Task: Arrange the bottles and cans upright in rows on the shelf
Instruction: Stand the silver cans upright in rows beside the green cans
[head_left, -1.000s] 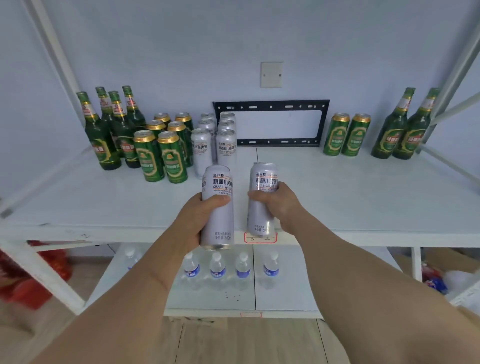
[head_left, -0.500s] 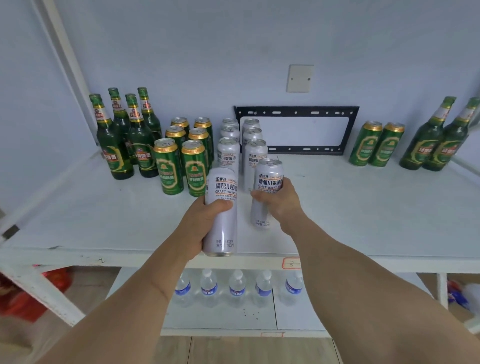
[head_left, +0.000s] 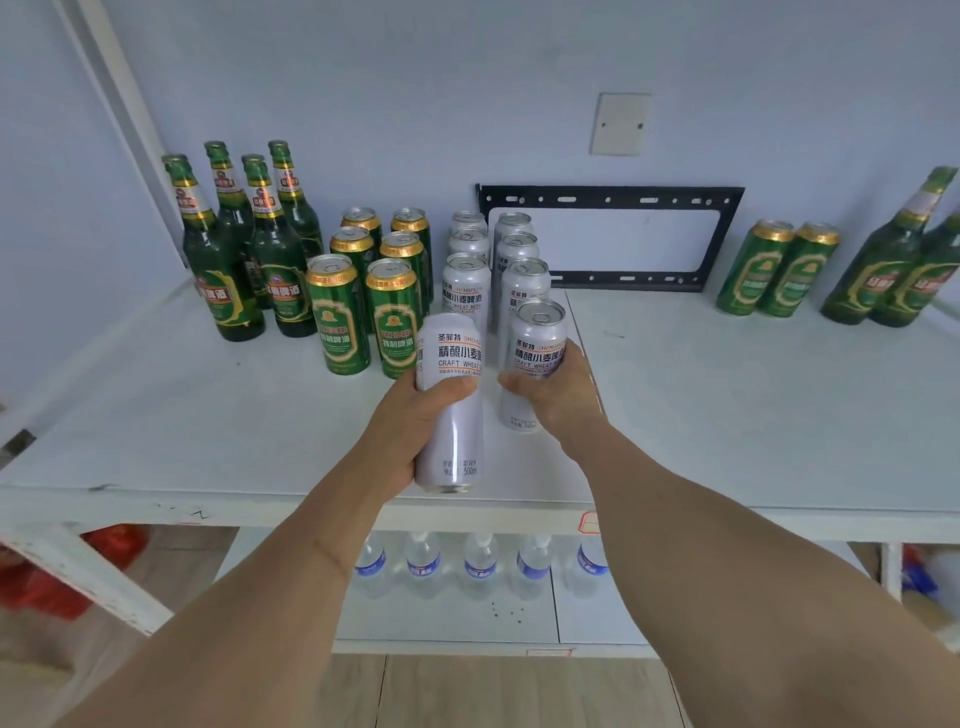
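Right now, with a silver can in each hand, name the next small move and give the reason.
Probably let the right hand release its silver can: it looks set on the shelf at the front of the right silver column. Then lower the left hand's can, held above the shelf, in front of the left silver column, which has an open slot.

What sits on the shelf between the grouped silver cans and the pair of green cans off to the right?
In the head view, only bare white shelf, with the black metal bracket leaning against the wall behind that stretch.
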